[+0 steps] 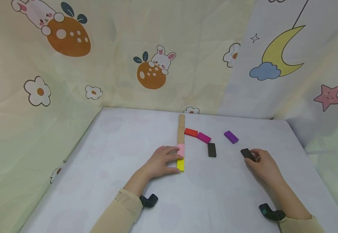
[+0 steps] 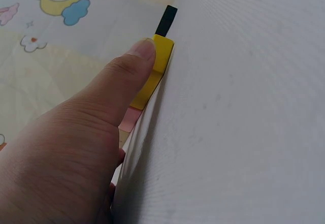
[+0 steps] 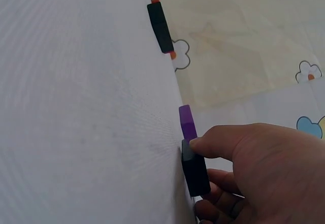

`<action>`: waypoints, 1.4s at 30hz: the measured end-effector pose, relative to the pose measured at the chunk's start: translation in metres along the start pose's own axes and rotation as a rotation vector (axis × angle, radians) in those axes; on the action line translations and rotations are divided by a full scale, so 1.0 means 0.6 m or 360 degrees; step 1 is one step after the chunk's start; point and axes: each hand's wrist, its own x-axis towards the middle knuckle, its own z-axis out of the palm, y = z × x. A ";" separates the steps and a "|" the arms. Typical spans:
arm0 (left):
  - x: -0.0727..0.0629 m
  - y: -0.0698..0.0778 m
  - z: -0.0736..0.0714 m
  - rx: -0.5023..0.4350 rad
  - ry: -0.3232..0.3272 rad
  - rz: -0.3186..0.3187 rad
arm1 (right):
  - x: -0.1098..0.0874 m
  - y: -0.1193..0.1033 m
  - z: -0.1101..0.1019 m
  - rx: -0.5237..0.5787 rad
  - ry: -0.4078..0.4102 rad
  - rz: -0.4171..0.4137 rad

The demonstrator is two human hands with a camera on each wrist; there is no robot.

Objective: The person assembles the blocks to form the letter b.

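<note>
In the head view, a column of blocks stands at the middle: two tan blocks, a pink block and a yellow block nearest. My left hand lies along its left side, fingers reaching onto the pink and yellow blocks. The left wrist view has its thumb against the yellow block. On the right, my right hand pinches a black block between thumb and fingers, close to the table. Behind that block, the right wrist view catches a purple block.
A red block, a magenta block and another black block curve off the column's right side. The purple block lies alone farther right. Patterned cloth rises behind the white table.
</note>
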 end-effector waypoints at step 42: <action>0.000 -0.002 -0.001 0.0010 0.0022 0.0041 | 0.000 0.009 0.005 0.0037 -0.0089 -0.0394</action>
